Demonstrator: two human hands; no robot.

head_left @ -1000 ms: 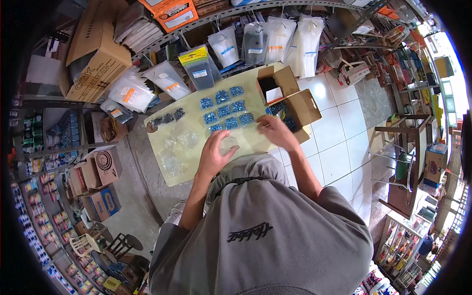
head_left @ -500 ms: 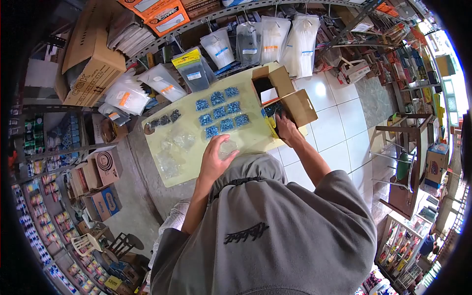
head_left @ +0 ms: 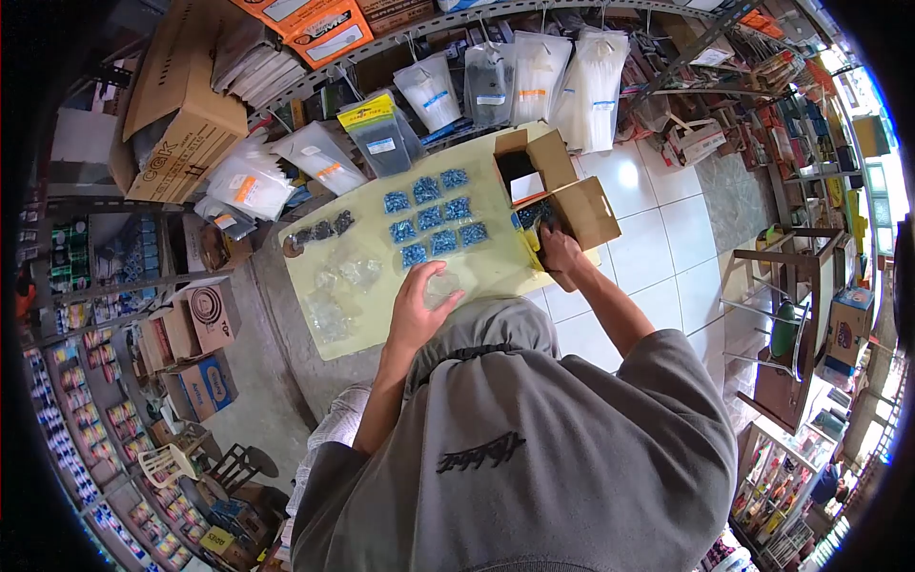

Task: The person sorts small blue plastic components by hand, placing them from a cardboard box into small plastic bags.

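My left hand [head_left: 416, 307] is curled around a small clear plastic bag [head_left: 442, 286] at the table's near edge, thumb and fingers bent about its sides. My right hand [head_left: 560, 250] reaches into an open cardboard box [head_left: 593, 212] at the table's right end, among small black pieces [head_left: 536, 212]. Its fingertips are hidden there. Left of the box, clear packets of blue pieces [head_left: 429, 217] lie in rows. A few packets of dark pieces [head_left: 322, 230] rest farther left, with clear plastic bags [head_left: 343, 276] below them.
All this lies on a pale yellow table [head_left: 372, 329]. Bags of cable ties [head_left: 536, 76] hang from the shelf rail behind it. A large cardboard box [head_left: 181, 124] stands at the upper left. A wooden table [head_left: 777, 381] stands at the right on the tiled floor [head_left: 658, 238].
The view has shifted slightly. My right hand stays inside the box with little visible movement, and my left hand keeps the clear bag in the same place.
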